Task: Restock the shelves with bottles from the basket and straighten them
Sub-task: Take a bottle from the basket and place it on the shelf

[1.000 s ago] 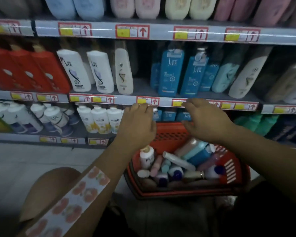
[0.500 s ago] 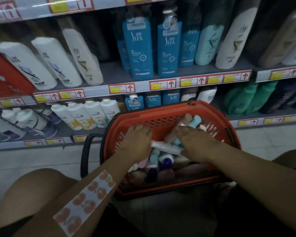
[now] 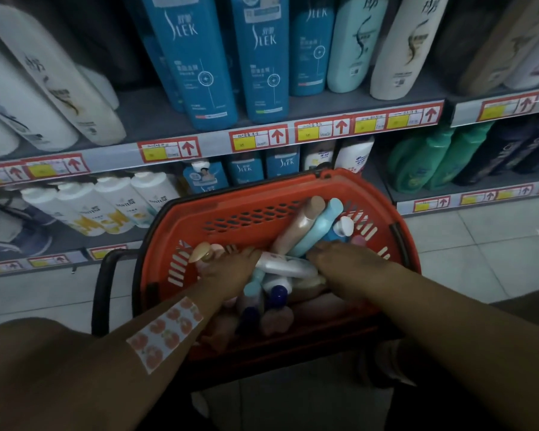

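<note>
A red basket [image 3: 255,194] stands on the floor in front of the shelves, with several small bottles heaped inside. A beige bottle [image 3: 302,225] and a light blue bottle [image 3: 322,228] lean toward its far right corner. A white bottle [image 3: 288,266] lies across the heap. My left hand [image 3: 231,273] reaches in from the left, fingers stretched out and touching the white bottle's left end. My right hand [image 3: 347,264] lies knuckles-up over the white bottle's right end and the foot of the light blue bottle; its fingertips and thumb are hidden.
Tall blue bottles [image 3: 199,57] and white bottles [image 3: 59,88] stand on the upper shelf. The lower shelf holds white-and-yellow bottles [image 3: 106,206], small blue bottles [image 3: 280,164] and green bottles [image 3: 433,160]. The basket's black handle [image 3: 101,290] hangs left. Tiled floor [image 3: 479,259] lies to the right.
Both hands have dropped from above the basket into the heap of bottles. The view has tilted down and moved closer to the basket and shelves.
</note>
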A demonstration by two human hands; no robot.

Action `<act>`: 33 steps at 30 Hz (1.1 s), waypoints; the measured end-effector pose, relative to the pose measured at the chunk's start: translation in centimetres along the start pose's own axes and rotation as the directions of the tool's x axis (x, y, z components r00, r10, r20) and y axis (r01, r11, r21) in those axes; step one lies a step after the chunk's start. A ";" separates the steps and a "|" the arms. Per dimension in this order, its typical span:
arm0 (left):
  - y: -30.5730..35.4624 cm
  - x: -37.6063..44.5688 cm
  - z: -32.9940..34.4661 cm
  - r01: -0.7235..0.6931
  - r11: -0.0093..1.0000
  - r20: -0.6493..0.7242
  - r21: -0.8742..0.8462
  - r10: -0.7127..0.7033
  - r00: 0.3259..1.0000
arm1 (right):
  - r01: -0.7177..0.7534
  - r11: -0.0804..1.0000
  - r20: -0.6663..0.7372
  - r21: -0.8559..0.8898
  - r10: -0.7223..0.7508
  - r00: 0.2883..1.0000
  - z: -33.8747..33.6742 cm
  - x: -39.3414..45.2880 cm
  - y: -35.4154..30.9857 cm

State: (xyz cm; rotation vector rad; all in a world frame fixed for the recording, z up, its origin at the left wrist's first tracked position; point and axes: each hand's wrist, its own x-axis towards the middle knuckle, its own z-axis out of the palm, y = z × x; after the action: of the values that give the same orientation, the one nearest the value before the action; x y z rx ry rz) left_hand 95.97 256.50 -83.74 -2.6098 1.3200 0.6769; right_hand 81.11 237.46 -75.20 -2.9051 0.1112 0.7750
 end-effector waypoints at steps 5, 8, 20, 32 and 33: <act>-0.8 1.3 0.0 -0.042 0.992 0.000 -0.119 0.043 0.999 | -0.008 1.000 0.049 -0.027 0.009 0.999 0.2 0.4 0.5; -0.2 1.7 -0.9 -0.064 0.981 -0.086 -0.182 0.049 0.995 | -0.010 1.000 0.055 0.021 0.009 0.998 0.5 0.8 0.9; 1.2 -3.6 -13.1 -0.266 0.889 -0.317 -0.373 0.147 0.937 | -0.118 0.859 0.119 0.498 0.067 0.991 -1.7 2.0 0.1; 0.3 -9.9 -16.5 -0.159 0.821 -0.340 -0.548 -0.044 0.940 | -0.040 0.528 0.157 0.848 -0.179 0.971 -2.6 1.2 -4.5; 0.0 -10.5 -16.7 -0.145 0.803 -0.339 -0.578 -0.074 0.938 | -0.027 0.507 0.139 0.862 -0.185 0.973 -2.7 1.0 -5.0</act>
State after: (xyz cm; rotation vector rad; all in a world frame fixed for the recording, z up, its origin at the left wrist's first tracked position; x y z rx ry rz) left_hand 96.03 258.82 -64.18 -3.3539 1.4300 0.7648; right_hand 83.82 241.97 -72.79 -1.8256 0.2546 0.7185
